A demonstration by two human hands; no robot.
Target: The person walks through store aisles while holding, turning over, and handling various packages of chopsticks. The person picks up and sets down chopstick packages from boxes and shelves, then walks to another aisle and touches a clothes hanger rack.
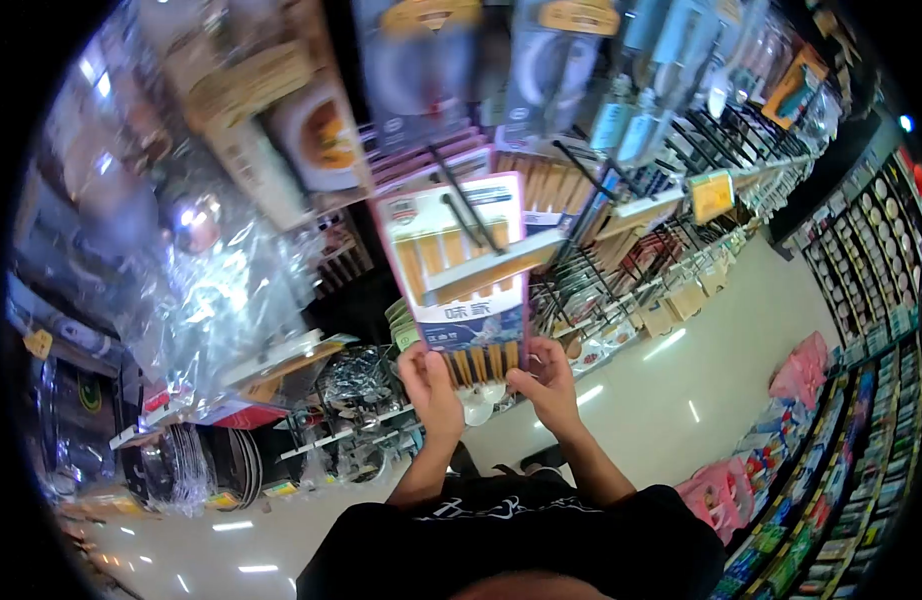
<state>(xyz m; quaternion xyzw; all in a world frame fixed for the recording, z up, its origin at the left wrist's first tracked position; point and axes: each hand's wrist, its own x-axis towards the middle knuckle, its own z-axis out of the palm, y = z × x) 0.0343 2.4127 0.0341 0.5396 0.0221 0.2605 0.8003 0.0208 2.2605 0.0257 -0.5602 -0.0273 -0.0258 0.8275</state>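
Note:
A flat pack of chopsticks [471,330] with pink edges and a blue printed band is in the middle of the view. It hangs at the display hooks [471,220], and a pale label strip [501,268] crosses in front of it. My left hand [431,390] grips its lower left edge, and my right hand [543,385] grips the lower right. The fingers behind the pack are hidden. Similar chopstick packs [546,185] hang just behind and to the right.
Plastic-wrapped goods [211,290] bulge from the shelf at left, above stacked pans [236,465]. Bare hooks [721,140] stick out at upper right. Pink bags [721,495] stand by the lower right shelves. Pale floor [671,380] runs between the racks.

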